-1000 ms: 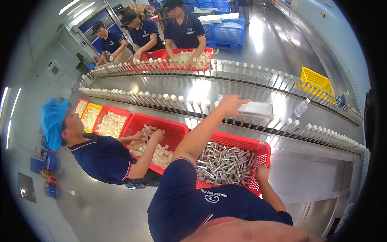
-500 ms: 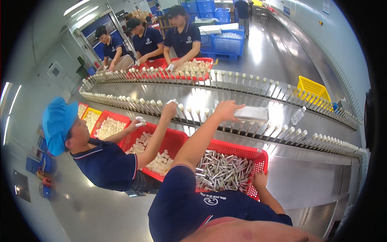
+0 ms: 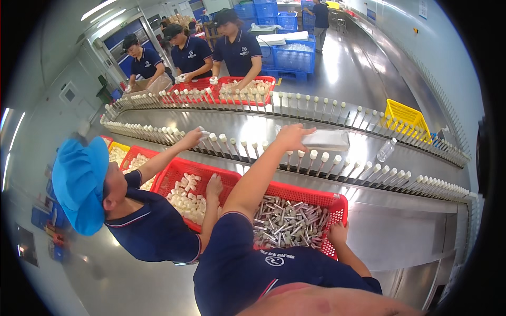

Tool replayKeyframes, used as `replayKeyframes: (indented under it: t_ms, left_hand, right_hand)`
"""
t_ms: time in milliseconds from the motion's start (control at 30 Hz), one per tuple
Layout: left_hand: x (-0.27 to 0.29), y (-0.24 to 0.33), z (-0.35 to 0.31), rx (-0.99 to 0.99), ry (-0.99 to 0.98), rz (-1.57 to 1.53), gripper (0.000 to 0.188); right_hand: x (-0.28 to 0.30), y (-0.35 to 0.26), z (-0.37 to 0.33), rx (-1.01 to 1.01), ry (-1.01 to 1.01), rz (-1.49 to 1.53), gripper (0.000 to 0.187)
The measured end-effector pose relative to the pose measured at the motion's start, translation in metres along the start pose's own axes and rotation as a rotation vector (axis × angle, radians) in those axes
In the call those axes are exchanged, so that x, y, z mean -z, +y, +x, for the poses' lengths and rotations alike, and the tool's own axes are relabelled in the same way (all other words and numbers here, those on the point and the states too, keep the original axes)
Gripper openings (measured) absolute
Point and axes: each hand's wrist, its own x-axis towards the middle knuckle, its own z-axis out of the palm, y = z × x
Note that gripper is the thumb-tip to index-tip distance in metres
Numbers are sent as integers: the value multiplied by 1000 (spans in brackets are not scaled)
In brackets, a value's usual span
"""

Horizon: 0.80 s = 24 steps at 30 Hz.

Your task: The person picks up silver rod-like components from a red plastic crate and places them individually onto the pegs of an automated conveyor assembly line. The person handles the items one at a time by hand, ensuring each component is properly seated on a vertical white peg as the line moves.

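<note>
My left hand (image 3: 291,139) reaches over the near row of upright white-tipped rods and rests on a pale, plastic-wrapped block (image 3: 327,140). Its fingers are apart and point right; their undersides are hidden. Against my body leans a red basket (image 3: 339,204) full of short metal rods with greyish heads (image 3: 284,224). My right hand (image 3: 338,233) is closed around the right rim of this basket, its fingertips partly hidden.
Rods with white tips (image 3: 337,159) line both edges of the steel machine. A clear bottle (image 3: 386,150) lies between the rows. At my left, a co-worker in a blue cap (image 3: 79,184) works over a red basket of white pieces (image 3: 187,197). Beyond stand three people and a yellow basket (image 3: 406,118).
The co-worker at my left has leaned nearer, one hand moving left along the rods, the other down into the basket. Rods in the near row have shifted. My hands stay put.
</note>
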Motion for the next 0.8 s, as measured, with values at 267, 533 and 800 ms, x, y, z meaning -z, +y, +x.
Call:
replayKeyframes:
  t_ms: [267, 533, 800]
  left_hand:
    - [-29, 3, 2, -2, -82, -6, 84]
    - [-34, -16, 11, 23, -10, 3, 84]
    - [-24, -13, 20, 61, -5, -34, 85]
  right_hand:
    - [-1, 10, -1, 7, 2, 20, 24]
    - [-5, 11, 14, 22, 6, 53, 23]
    - [-10, 22, 16, 1, -93, 6, 32]
